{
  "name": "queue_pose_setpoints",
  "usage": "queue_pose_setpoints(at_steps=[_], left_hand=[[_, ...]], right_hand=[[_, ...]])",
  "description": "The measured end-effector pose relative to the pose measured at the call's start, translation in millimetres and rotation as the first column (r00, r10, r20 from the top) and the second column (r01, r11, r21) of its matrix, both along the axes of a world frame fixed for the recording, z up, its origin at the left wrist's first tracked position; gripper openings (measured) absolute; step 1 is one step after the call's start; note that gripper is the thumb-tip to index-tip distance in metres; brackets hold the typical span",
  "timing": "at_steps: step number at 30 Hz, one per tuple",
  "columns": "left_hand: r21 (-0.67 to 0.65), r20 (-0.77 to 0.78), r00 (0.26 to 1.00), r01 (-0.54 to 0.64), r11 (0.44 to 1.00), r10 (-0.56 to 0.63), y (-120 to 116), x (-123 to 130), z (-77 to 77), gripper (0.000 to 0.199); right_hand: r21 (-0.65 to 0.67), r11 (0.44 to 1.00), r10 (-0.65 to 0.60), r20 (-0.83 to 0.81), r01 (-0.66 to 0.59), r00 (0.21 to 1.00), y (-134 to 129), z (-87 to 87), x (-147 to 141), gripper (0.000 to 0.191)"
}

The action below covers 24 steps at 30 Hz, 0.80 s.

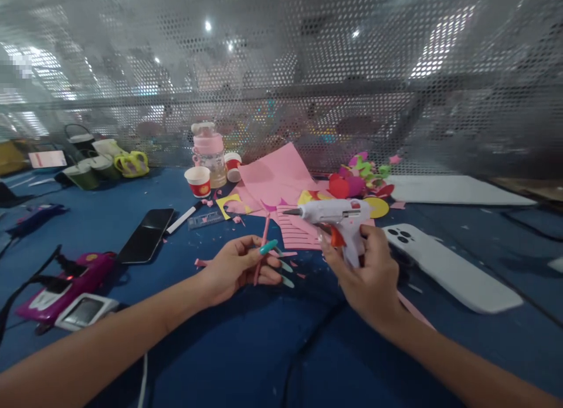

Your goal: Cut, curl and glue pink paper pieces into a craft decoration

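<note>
Between the thumb and fingers of my left hand [240,267] is a thin pink paper strip [266,229], held nearly upright. My right hand [369,273] grips a white hot glue gun [347,211] by its handle, with a finger near the orange trigger. The gun's dark nozzle points left, a little right of the strip and apart from it. Behind the nozzle lies pink paper marked with dark lines [297,235]. Larger pink sheets [279,173] and small scraps are heaped beyond it.
A black phone [147,235], a purple power strip [73,285] and cords lie at left. Paper cups [197,181] and a pink-lidded bottle [209,153] stand at the back. A white phone [453,267] is beside my right hand. A perforated metal screen [281,56] closes off the far side.
</note>
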State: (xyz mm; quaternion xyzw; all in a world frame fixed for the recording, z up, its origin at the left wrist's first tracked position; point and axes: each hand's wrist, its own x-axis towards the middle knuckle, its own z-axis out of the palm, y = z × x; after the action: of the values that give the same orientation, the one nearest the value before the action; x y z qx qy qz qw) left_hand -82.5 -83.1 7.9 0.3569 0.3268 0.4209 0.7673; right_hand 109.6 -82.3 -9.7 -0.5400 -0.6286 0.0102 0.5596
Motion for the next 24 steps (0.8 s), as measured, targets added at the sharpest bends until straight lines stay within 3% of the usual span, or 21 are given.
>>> queue_pose_setpoints(at_steps=[10, 24], left_hand=[[0.018, -0.008, 1.000, 0.007, 1.000, -0.007, -1.0, 0.6, -1.2, 0.013], [0.035, -0.083, 0.996, -0.040, 0.999, 0.043, -2.6, 2.2, 4.4, 0.016]], right_hand=[[0.216, 0.973, -0.134, 0.246, 0.081, 0.960, 3.5, -4.4, 2.0, 0.029], [0.243, 0.966, -0.159, 0.275, 0.092, 0.948, 4.1, -5.6, 1.7, 0.029]])
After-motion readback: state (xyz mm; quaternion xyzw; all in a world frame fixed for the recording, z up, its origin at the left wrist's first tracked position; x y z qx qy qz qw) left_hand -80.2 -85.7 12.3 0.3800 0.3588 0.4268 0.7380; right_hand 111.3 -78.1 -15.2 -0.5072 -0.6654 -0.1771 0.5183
